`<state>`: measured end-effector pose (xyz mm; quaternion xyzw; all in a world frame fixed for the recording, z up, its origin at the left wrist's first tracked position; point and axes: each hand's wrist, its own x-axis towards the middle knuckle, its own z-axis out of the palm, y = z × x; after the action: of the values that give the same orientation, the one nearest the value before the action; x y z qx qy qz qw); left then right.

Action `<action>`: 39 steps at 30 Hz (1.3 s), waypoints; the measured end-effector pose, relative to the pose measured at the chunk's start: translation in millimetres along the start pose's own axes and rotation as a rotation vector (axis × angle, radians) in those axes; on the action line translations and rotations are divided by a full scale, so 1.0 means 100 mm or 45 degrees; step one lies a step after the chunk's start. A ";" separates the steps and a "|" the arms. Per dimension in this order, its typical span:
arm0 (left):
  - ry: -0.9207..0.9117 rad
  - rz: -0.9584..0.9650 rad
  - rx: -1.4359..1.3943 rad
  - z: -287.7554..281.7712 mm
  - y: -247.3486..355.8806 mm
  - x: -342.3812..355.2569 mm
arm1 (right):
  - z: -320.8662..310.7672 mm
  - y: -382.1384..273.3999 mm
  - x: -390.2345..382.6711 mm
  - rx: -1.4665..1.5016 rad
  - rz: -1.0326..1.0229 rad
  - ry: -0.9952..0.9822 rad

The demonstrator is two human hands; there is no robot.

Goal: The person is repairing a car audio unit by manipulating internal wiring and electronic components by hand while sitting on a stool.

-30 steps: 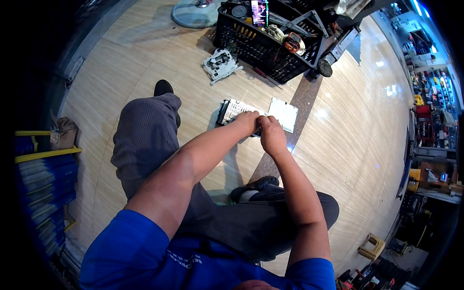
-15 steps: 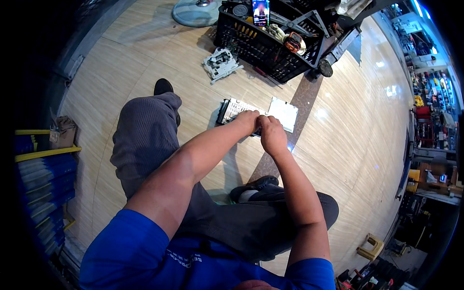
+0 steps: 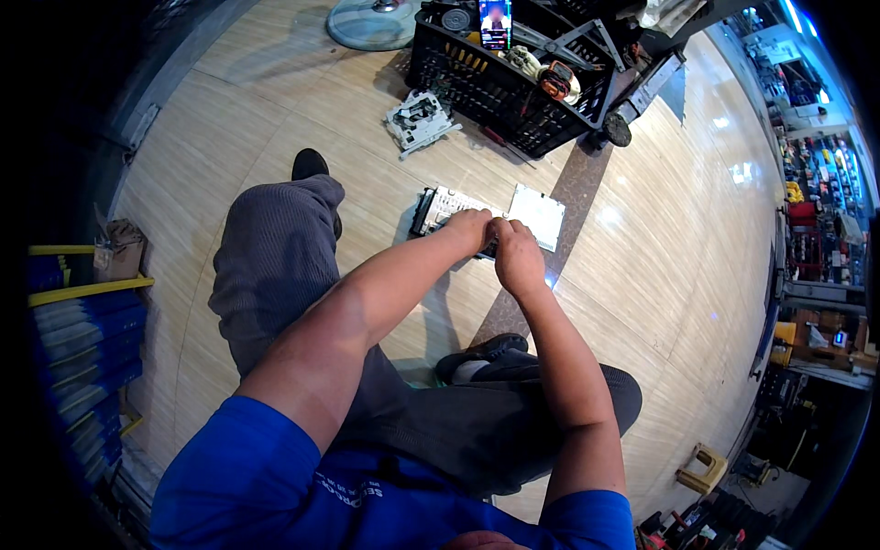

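Note:
A flat metal electronics unit with a dark front edge (image 3: 446, 203) lies on the floor in front of me. My left hand (image 3: 470, 229) presses on its right part, fingers curled over the edge. Close beside it, my right hand (image 3: 517, 254) is closed at the unit's right end, its fingertips pinched together near my left fingers. Whatever lies between those fingertips is hidden. A pale square metal cover plate (image 3: 538, 217) rests on the floor just beyond my right hand, next to the unit.
A black plastic crate (image 3: 513, 96) of tools stands ahead, with a lit phone (image 3: 495, 25) at its far rim. Left of it lies a white metal mechanism (image 3: 419, 122). Blue bins (image 3: 92, 367) stand at the left, and a yellowish stool (image 3: 703, 469) at the lower right.
Almost nothing differs. Both hands stay at the unit's right end, with only a very slight shift of the right hand.

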<state>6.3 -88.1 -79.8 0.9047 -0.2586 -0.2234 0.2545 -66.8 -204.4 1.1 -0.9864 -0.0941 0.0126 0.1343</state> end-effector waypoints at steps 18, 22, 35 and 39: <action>0.070 0.156 0.113 0.10 -0.04 0.01 | -0.03 -0.02 0.01 -0.097 -0.022 -0.022; -0.028 0.194 0.170 0.02 0.09 0.00 | -0.08 0.10 0.00 -0.290 0.093 -0.240; -0.073 0.177 0.311 -0.08 0.10 -0.02 | -0.07 0.31 -0.05 -0.366 0.225 -0.364; -0.030 0.103 0.128 -0.14 0.09 0.02 | -0.10 0.45 -0.06 -0.060 0.360 -0.064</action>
<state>12.1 -90.9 -64.3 0.9024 -0.3088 -0.2102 0.2146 -63.8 -251.2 -1.6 -0.9921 0.0422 0.0538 0.1056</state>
